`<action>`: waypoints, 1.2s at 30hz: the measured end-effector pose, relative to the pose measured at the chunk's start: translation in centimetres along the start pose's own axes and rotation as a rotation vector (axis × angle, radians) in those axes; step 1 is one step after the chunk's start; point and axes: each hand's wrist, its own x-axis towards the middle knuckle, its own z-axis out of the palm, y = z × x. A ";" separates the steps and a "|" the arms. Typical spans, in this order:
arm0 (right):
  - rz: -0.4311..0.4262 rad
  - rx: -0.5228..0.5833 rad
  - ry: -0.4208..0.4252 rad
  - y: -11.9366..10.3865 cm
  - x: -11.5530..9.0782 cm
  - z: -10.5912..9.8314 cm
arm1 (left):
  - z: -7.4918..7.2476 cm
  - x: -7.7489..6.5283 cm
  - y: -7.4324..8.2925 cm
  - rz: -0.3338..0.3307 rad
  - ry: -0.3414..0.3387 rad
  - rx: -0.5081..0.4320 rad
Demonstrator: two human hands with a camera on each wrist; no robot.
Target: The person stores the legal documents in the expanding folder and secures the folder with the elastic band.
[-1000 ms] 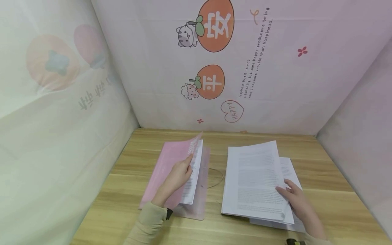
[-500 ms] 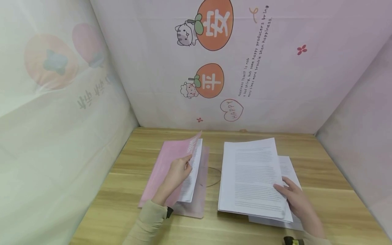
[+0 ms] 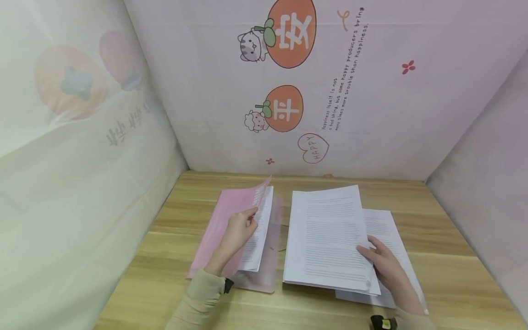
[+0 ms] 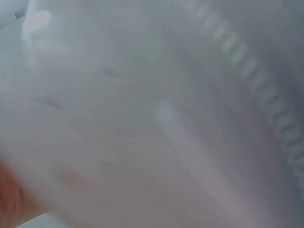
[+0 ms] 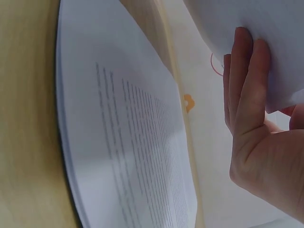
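A pink translucent folder (image 3: pixel 224 220) lies on the left with its cover tilted up. My left hand (image 3: pixel 238 231) pinches the cover's free edge between thumb and fingers. White printed sheets (image 3: pixel 261 243) show inside, under the raised cover. In my right hand (image 3: pixel 387 266) is a sheaf of printed paper (image 3: pixel 326 238), gripped by its right edge, thumb on top. The right wrist view shows the fingers (image 5: pixel 251 80) flat against the sheaf's underside. Below it another stack of printed sheets (image 3: pixel 389 231) lies on the table, partly covered. The left wrist view is mostly blurred translucent plastic with a ridged strip.
The wood-grain table (image 3: pixel 206 183) is walled by white printed cloth (image 3: pixel 371 114) at the back and both sides. Between folder and sheaf, a thin dark curved line (image 3: pixel 284 225) shows on the table, mostly covered. Each wrist wears a black band (image 3: pixel 383 322).
My right hand has carried the sheaf leftward, closer to the folder, uncovering more of the lower stack. The left hand stays nearly in place, still holding the cover up.
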 end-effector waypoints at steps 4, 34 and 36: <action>-0.007 0.005 -0.005 -0.1 0.2 0.5 | 0.0 0.0 -0.1 -0.006 0.030 -0.004; 0.023 -0.050 -0.049 -0.6 2.0 3.3 | 0.0 0.2 -0.6 -0.036 0.104 -0.097; 0.026 -0.063 -0.048 -0.5 2.2 3.5 | 0.0 0.1 -0.6 -0.032 0.112 -0.094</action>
